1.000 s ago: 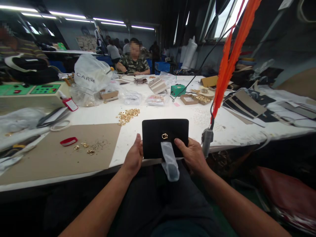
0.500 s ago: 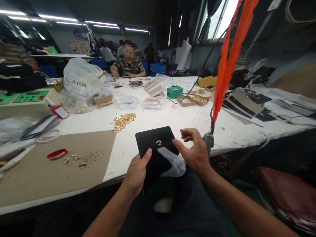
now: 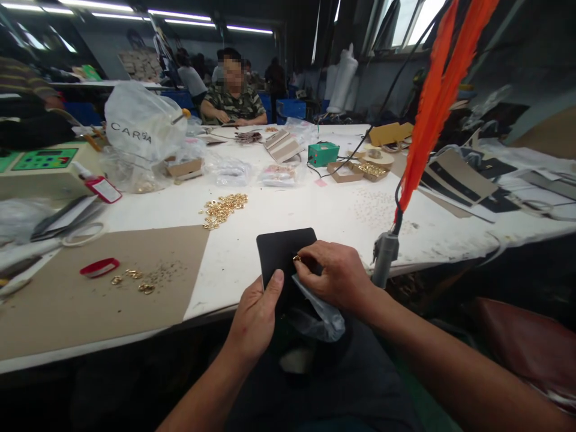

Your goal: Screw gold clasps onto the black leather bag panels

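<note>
A black flat piece (image 3: 279, 249) with rounded corners is held over my lap at the table's front edge. My left hand (image 3: 258, 312) grips its lower left side, thumb on top. The fingertips of my right hand (image 3: 335, 276) pinch a small gold clasp (image 3: 296, 258) on the black face. Below my right hand hangs a strip of translucent film (image 3: 326, 315), partly hidden by the fingers. The lower part of the black piece is dark and hard to make out.
Gold fittings (image 3: 222, 210) lie heaped on the white table (image 3: 288, 210). A tan board (image 3: 148, 312) bears a red ring (image 3: 99, 267) and loose gold pieces. A grey tool (image 3: 385, 255) hangs at right below orange cloth (image 3: 432, 114). A person (image 3: 234, 102) sits across.
My right hand has moved left onto the gold clasp and its fingers have closed on it. The black piece has shifted slightly right in view, and the camera view has shifted a little.
</note>
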Tool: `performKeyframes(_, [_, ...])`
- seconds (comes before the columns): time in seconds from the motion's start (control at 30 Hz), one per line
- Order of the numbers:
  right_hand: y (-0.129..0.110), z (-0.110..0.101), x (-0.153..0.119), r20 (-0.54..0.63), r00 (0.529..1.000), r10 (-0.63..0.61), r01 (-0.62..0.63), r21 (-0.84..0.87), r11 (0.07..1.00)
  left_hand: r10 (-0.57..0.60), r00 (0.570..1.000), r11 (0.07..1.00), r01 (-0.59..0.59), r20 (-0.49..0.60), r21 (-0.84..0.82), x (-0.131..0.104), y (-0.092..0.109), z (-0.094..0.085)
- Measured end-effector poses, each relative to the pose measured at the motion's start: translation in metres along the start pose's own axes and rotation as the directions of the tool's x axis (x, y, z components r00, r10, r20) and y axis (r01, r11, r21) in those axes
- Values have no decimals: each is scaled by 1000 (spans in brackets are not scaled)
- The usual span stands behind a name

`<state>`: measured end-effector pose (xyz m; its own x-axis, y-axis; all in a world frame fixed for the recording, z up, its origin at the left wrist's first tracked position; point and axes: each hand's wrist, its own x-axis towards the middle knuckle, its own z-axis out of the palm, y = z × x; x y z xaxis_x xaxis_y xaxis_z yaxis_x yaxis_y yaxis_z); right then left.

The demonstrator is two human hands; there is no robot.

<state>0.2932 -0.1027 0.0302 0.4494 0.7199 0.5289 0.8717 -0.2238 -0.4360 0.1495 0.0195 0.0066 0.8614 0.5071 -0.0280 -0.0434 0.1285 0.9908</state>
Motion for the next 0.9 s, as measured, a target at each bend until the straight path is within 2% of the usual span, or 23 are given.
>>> performKeyframes(0.1, [2,-1,-1,26,1000,-9,9,-2,1000,-10,1000,999,11,2,-33,-1,-1,2])
performKeyframes(0.23, [8,-1,-4,75,993,96,-106,150,983,-13,1000,999,14,27,-52,-2,-1,5])
performKeyframes(0.3, [9,1,-7,72,990,117,-127,158,979,-15,999,999,17,44,-51,-1,-1,5])
performKeyframes(0.47, [12,8,-9,-16,1000,13,-14,-11,1000,-30,998,998,34,60,-56,0,-3,4])
performKeyframes(0.57, [13,8,-9,-35,999,-19,22,95,995,-39,999,991,42,25,-128,-2,-4,5])
performKeyframes(0.67, [12,9,-10,-37,993,114,-97,305,947,-57,998,976,51,-25,-212,-3,-4,6])
performKeyframes(0.73, [10,11,-12,-35,962,272,-236,400,886,-61,997,969,48,-48,-242,-4,-4,7])
performKeyframes(0.8, [9,14,-14,-29,925,379,-327,449,831,-66,996,965,48,-58,-259,-4,-5,8])
performKeyframes(0.83, [8,16,-16,-37,919,392,-333,459,823,-74,996,962,56,-56,-266,-4,-5,8])
performKeyframes(0.9, [7,19,-18,-68,941,331,-268,446,854,-102,994,958,87,-42,-274,-3,-7,9])
